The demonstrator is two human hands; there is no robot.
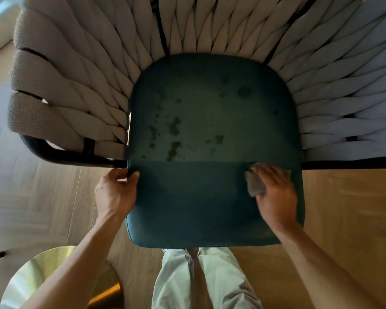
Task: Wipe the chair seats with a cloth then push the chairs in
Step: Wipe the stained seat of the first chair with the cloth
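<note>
Wood floor (343,208) surrounds chair seat (212,130) (dark blotches mid-cushion). Left hand (116,192) grips the seat's left edge; right hand (274,192), blurred, apparently presses cloth (254,186) near right edge.

I look down on the dark teal seat (212,134) with darker spots near its middle. My left hand (115,192) pinches the seat's left edge. My right hand (274,195) presses a grey cloth (253,186) flat near the right edge, blurred. Woven pale backrest (80,70) curves around.
</note>
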